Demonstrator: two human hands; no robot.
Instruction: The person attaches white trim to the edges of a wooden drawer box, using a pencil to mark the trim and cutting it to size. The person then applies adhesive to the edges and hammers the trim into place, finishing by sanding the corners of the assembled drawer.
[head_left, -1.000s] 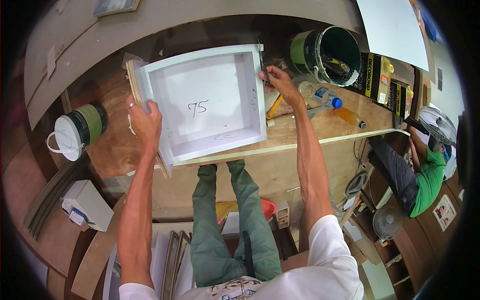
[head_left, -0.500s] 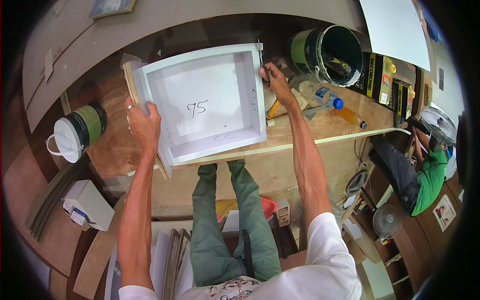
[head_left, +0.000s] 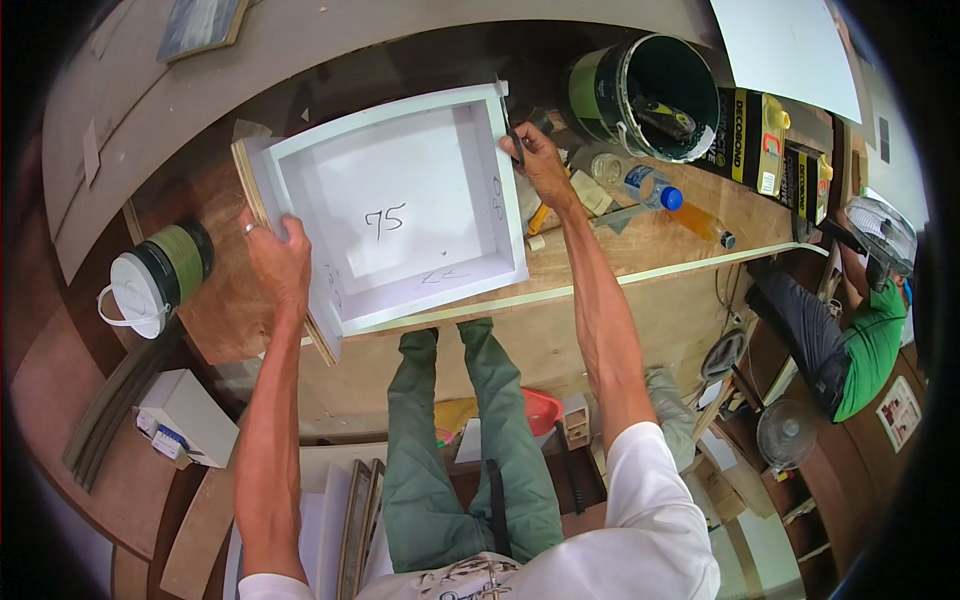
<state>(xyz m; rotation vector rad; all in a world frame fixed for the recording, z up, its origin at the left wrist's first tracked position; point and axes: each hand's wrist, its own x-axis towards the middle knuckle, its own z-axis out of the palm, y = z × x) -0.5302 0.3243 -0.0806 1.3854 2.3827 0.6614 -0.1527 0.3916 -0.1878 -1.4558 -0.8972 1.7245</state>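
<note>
- The white, rectangular, open-topped drawer box (head_left: 410, 170) is at the middle of the brown wooden tabletop (head_left: 235, 310), slightly turned; its lower left end reaches past the front edge. I cannot tell if its whole underside is supported.
- The left hand (head_left: 277, 262) has its grip closed on the thick front panel with plywood edge (head_left: 252, 190), thumb on the inner side.
- The right hand (head_left: 540, 165) has its fingers closed around a dark, slim object (head_left: 516, 150), beside the right wall of the box.
- I judge the box stiff and moderately heavy, with more weight at the thick panel.
- The white faces look smooth, so they may be a little slippery; the corners could chip.
- The best hold, I think, is this panel together with the opposite wall, one hand on each.
</note>
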